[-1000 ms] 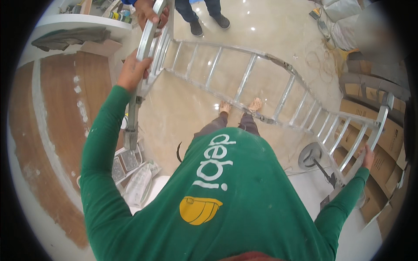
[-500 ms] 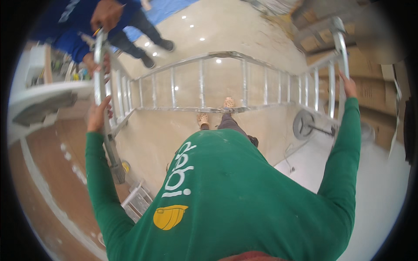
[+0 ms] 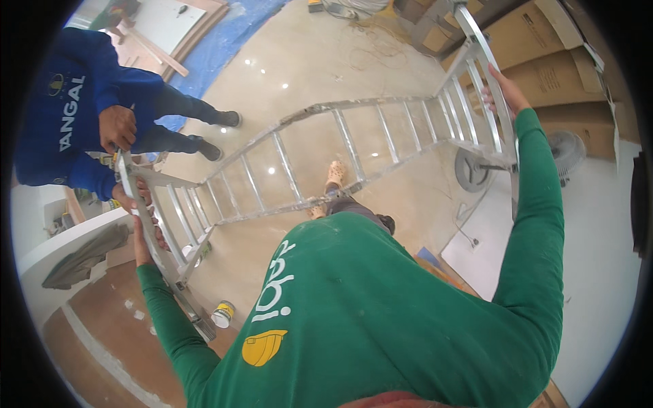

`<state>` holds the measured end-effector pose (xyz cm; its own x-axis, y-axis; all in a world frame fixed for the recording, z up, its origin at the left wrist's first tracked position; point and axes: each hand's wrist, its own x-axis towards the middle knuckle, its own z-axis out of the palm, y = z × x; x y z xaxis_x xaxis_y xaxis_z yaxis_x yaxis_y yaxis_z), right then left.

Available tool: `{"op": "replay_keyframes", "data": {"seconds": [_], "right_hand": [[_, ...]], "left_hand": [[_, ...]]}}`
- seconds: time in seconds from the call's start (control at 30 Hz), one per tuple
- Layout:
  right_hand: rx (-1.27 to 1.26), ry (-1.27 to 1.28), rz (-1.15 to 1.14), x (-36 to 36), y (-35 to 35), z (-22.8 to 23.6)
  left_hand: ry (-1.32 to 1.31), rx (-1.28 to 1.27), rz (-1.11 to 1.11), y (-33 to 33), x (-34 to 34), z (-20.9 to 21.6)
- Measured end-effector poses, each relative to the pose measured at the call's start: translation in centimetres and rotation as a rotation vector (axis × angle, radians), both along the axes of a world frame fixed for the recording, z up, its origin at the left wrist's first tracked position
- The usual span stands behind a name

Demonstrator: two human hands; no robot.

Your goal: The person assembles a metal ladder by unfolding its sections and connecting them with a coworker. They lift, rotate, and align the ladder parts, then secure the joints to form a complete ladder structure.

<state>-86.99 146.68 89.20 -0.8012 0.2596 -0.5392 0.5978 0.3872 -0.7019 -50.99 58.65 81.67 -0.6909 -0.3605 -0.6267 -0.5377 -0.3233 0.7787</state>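
Glossy beige floor [image 3: 299, 58] spreads under the scene, dotted with reflected lights; a blue sheet [image 3: 231, 41] covers part of its far left edge, and large cardboard boxes [image 3: 559, 80] stand along its far right edge. Across the middle, over the floor, runs a folding metal ladder [image 3: 286, 165], its long central section slanting from lower left to upper right and both end sections set at an angle to it. Its near rail passes in front of the person's beige clogs [image 3: 335, 173]; whether any part touches the floor cannot be told.

At the ladder's left end, the person's left hand [image 3: 142, 241] is closed round the outer rail, fingertips showing on the inner side beside the rungs. Just above it, the lower hand [image 3: 126, 196] of a co-worker [image 3: 85, 112] in a blue top grips the same rail, while the co-worker's upper hand [image 3: 117, 128] is at that rail's upper corner. At the opposite end, the person's right hand [image 3: 507, 92] wraps the outer rail, fingers curled through toward the rungs.

A white-and-yellow tub [image 3: 223, 314] sits near the ladder's lower left corner. Beyond the right end section shows a grey fan head [image 3: 568, 151].
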Motion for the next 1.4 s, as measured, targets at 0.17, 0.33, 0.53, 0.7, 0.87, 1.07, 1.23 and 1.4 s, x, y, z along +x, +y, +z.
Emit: {"op": "replay_keyframes", "data": {"seconds": [0.17,0.33,0.53,0.7,0.87,1.07,1.23,1.4], "right_hand": [[0.113,-0.075,0.120,-0.9,-0.1,0.4],[0.089,-0.101,0.088,-1.8,0.6,-0.1],[0.152,-0.042,0.159,-1.6,0.9,0.4],[0.227,-0.015,0.111,-2.3,0.2,0.7],[0.167,-0.024,0.186,-4.5,0.2,-0.4],[0.151,-0.049,0.227,-7.8,2.4,-3.3],[0.135,-0.044,0.227,-8.2,4.4,-5.9],[0.170,-0.058,0.233,-9.3,5.0,-6.2]], "left_hand": [[-0.054,-0.102,0.032,0.8,-0.2,0.4],[-0.106,-0.142,0.066,1.0,-0.1,0.4],[-0.162,-0.131,0.130,1.1,0.1,0.4],[-0.142,-0.222,0.125,3.4,-0.4,1.9],[-0.167,-0.270,0.121,5.7,-1.4,3.2],[-0.237,-0.297,0.162,7.0,-2.7,3.7],[-0.173,-0.336,0.117,8.4,-4.1,3.7],[-0.167,-0.315,0.083,9.3,-4.2,4.0]]}}
